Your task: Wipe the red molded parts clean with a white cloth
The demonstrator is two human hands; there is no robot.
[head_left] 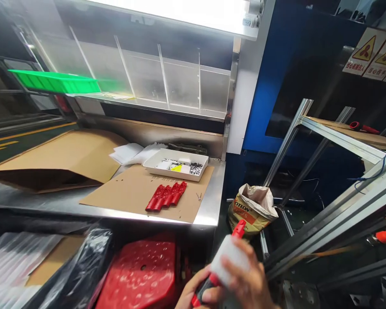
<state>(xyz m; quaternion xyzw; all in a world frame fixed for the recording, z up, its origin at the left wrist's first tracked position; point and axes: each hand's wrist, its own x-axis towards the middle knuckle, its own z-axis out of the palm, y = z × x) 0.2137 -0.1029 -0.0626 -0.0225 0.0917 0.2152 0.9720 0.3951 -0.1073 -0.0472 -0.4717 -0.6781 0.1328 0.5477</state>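
Observation:
Low in the view, my left hand [193,290] is closed round the lower end of a red-and-black handle-like part [209,283]. My right hand [249,274] is closed on a white pad or sheet [227,257], wrapped about the middle of the same part. The part's red tip sticks out above the white material. Motion blurs the right fingers. On the bench ahead, several red handle-like pieces [166,196] lie side by side on a cardboard sheet [122,195].
A white tray [149,162] of small dark pieces stands behind the red pieces. A large cardboard box [61,154] lies to the left. Below the bench is a red stool [141,270]; right of it stand an open sack [252,210] and a metal frame [341,133].

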